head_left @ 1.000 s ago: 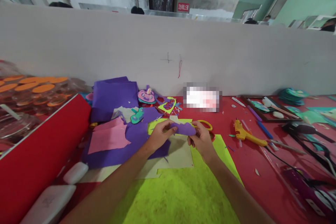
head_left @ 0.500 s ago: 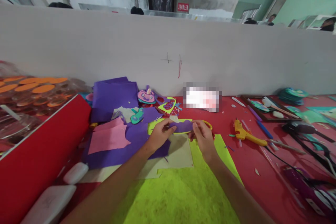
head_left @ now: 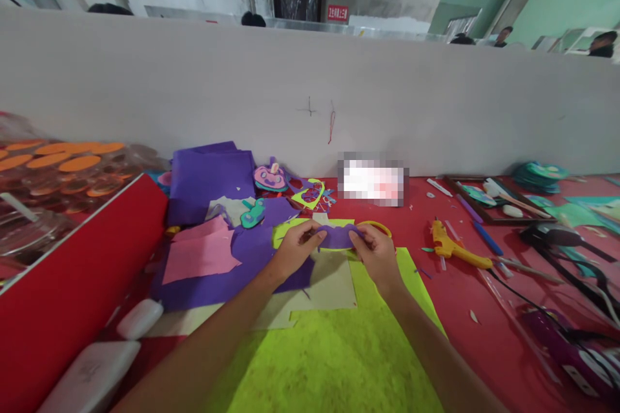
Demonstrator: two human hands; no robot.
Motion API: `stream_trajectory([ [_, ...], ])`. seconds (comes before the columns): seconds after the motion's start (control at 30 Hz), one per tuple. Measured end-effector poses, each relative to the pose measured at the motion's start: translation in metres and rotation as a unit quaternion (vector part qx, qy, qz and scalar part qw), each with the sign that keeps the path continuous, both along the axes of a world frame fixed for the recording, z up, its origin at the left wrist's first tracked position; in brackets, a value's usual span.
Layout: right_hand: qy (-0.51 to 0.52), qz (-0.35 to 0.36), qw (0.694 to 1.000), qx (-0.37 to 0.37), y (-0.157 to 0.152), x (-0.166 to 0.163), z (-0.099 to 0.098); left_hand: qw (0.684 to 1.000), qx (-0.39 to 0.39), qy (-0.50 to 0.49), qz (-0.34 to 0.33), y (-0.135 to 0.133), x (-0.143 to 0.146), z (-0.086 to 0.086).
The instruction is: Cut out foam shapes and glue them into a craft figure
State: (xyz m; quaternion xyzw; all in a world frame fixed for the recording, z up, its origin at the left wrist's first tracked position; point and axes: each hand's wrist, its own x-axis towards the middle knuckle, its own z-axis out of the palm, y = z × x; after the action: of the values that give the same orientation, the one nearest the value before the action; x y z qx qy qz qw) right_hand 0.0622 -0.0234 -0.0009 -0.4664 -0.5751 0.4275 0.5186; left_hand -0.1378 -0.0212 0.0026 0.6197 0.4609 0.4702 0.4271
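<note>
A small purple felt cut-out [head_left: 338, 236] is held between both my hands above the table. My left hand [head_left: 294, 250] pinches its left end with thumb and fingers closed. My right hand [head_left: 376, 255] pinches its right end the same way. Under them lie a lime-green felt sheet [head_left: 334, 348] and a beige piece [head_left: 329, 284]. Yellow-handled scissors [head_left: 378, 227] lie just behind my right hand.
Purple felt sheets [head_left: 210, 175] and a pink piece [head_left: 198, 255] lie at the left, with a red felt roll [head_left: 72, 284] beside them. A yellow glue gun [head_left: 455, 248] rests on the red table at the right, near pens, cables and a tray [head_left: 489, 197]. A grey partition [head_left: 310, 77] stands behind.
My right hand has shifted its pinch on the purple cut-out, turning the piece slightly between both hands. The arms have stayed in about the same place.
</note>
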Motion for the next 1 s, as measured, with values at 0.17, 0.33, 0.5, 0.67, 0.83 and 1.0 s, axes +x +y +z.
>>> stream_trajectory([
  [0.17,0.005,-0.018,1.000,-0.011,-0.001,0.002,0.006,1.000,0.006,-0.001,0.010,-0.002,-0.001,0.005],
  [0.33,0.006,-0.042,0.999,-0.010,-0.001,0.002,0.006,1.000,0.004,-0.012,0.015,-0.003,-0.001,0.008],
  [0.5,0.010,-0.073,0.997,0.008,0.000,0.006,0.004,1.000,-0.012,-0.027,0.006,0.000,0.000,0.002],
  [0.67,0.024,-0.070,0.997,0.008,0.002,0.007,0.002,0.997,-0.033,-0.071,-0.018,0.003,0.002,-0.007],
  [0.83,0.034,-0.051,0.998,-0.002,0.000,0.005,0.003,0.999,-0.014,0.033,-0.018,0.000,0.001,-0.006],
  [1.0,0.031,-0.097,0.995,0.016,0.001,0.011,0.004,0.999,0.003,0.024,0.030,0.000,-0.003,0.000],
])
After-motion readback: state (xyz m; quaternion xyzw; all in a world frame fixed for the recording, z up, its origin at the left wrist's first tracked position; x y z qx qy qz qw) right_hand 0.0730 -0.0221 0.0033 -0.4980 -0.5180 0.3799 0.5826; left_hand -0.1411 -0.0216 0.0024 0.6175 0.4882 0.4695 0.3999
